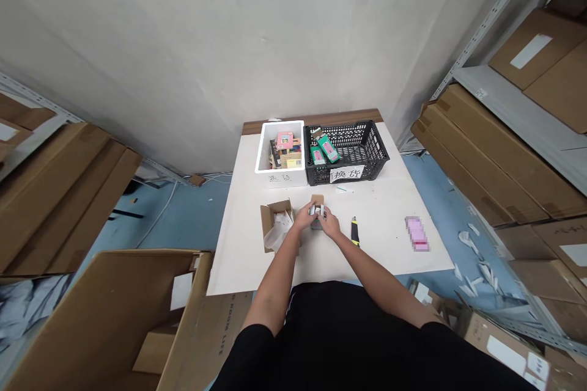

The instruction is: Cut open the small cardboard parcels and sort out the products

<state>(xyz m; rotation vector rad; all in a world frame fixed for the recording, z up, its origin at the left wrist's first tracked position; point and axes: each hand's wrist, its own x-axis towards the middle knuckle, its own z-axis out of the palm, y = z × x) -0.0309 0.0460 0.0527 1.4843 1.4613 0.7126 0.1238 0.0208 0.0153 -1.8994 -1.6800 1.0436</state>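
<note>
Between my hands, over the middle of the white table (376, 232), is a small box (317, 200) with its top flap standing up, brown on the inside. My left hand (303, 217) grips its left side and my right hand (329, 223) grips its right side, fingers closed around the opening. What lies inside is too small to make out. Left of my left hand stands an open cardboard box (268, 223) with white paper and clear plastic in it. A black and yellow utility knife (354, 231) lies to the right of my right hand.
Behind stand a white foam bin (282, 178) with assorted small boxes and a black plastic crate (371, 162) holding green boxes (328, 148). A pixelated pink item (416, 233) lies at the right. A large open carton (114, 281) and laden shelves (486, 82) flank the table.
</note>
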